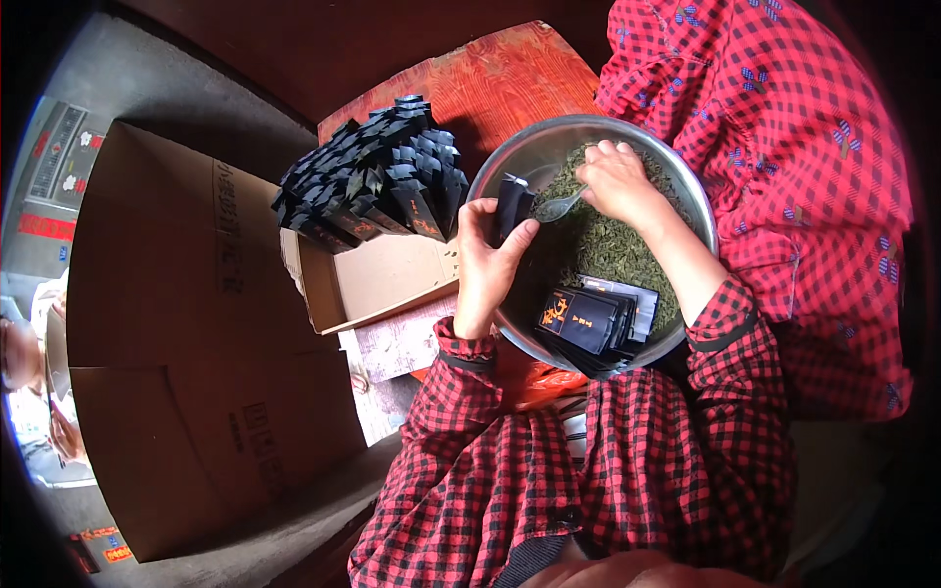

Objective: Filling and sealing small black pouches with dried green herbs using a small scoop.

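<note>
A wide metal basin [703, 213] holds loose dried green tea leaves [625, 253]. Over its left rim, my left hand [489, 257] grips a small black packet [514, 204] with its top upward. My right hand [617, 180], above the leaves, holds a spoon [560, 207] by the handle; the bowl of the spoon is beside the packet, with some leaves in it. A stack of flat black packets [588, 320] with orange writing lies inside the basin at its near side. To the left, many upright black packets [375, 173] crowd a shallow cardboard box [390, 283].
A large open cardboard carton [213, 331] stands at the left. The red wooden tabletop [507, 70] lies behind the basin. Red checked cloth [801, 184] is at the right, and an orange plastic bag [548, 386] lies below the basin. Another person is partly visible at the far left edge.
</note>
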